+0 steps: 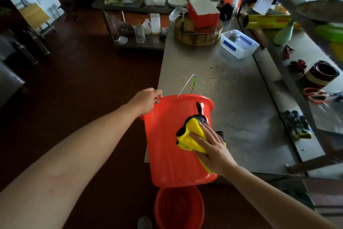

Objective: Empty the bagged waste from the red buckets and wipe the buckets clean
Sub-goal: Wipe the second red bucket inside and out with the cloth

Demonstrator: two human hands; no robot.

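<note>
The red bucket (167,145) is lying tilted at the near left corner of the table (232,98), with its mouth pointing away from the person and its bottom reaching over the near edge. The left hand (146,101) is gripping the rim on the left side, fingers curled over it. The right hand (213,147) is lying flat with straight fingers, pressing a yellow cloth (191,136) against the outer wall of the bucket. The wire handle (185,84) is sticking up over the table. A second red bucket (178,208) is standing mouth up on the floor (83,80), just below the first one.
</note>
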